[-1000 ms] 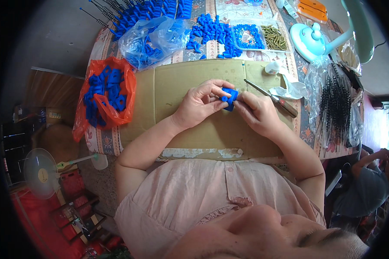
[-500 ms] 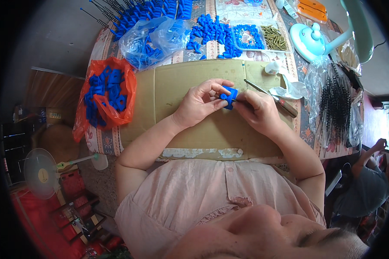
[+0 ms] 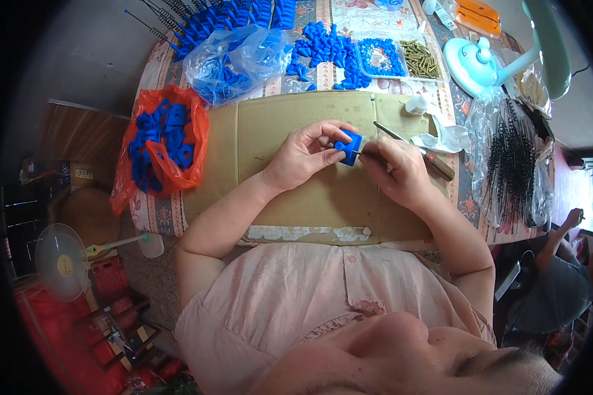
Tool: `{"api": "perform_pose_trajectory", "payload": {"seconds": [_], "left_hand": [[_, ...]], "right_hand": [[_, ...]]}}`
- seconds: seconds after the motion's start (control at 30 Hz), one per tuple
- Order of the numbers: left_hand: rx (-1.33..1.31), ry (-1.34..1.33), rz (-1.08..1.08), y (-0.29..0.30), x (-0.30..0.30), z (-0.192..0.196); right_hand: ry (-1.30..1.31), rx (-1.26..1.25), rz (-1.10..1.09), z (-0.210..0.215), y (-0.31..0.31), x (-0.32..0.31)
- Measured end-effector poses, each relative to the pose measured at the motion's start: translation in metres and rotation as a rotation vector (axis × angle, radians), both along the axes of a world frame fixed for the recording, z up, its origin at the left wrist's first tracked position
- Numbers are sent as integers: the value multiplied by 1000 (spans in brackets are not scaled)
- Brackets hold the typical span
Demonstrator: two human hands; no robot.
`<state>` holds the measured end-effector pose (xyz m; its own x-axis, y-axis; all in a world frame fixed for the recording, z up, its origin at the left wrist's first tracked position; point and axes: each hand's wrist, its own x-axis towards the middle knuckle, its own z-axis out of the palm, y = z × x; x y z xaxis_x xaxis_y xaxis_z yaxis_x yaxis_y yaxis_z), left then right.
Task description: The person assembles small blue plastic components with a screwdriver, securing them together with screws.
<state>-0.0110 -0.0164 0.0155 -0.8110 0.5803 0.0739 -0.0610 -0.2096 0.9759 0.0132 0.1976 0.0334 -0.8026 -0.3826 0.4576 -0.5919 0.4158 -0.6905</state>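
Observation:
My left hand [image 3: 304, 155] is closed on a small blue plastic piece [image 3: 353, 146], pinching it between thumb and fingers above the cardboard. A round knob-like part of the piece faces up beside my thumb. From the right, my right hand [image 3: 396, 164] pinches a thin brass-coloured pin [image 3: 356, 153], its tip against the side of the blue piece. Most of the pin is hidden by my fingers. A knife [image 3: 435, 163] with a brown handle lies just beyond my right hand, beside a crumpled white wrapper [image 3: 445, 137].
A cardboard sheet [image 3: 277, 210] covers the near table. Around it are a red bag [image 3: 194, 174] of blue parts, a clear bag [image 3: 263, 56], loose blue pieces [image 3: 323, 45], a tray of brass pins [image 3: 420, 59], a white bottle [image 3: 416, 105], a lamp [image 3: 471, 66] and black coiled rods [image 3: 510, 158].
My right hand has drawn slightly away from the blue piece, so a bit of the brass-coloured pin now shows between them. My left hand stays in nearly the same place.

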Motion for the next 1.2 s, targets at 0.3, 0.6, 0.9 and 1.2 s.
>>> {"api": "perform_pose_trajectory", "payload": {"seconds": [0.3, 0.6, 0.9, 1.2], "left_hand": [[-4, 22, 8, 3, 1, -1], [14, 54, 70, 6, 4, -3], [41, -53, 29, 3, 3, -2], [27, -83, -69, 0, -1, -1]], "right_hand": [[100, 67, -19, -5, -2, 2], [-147, 45, -43, -6, -3, 3], [111, 43, -43, -9, -3, -1], [-524, 5, 49, 3, 0, 2]]}}
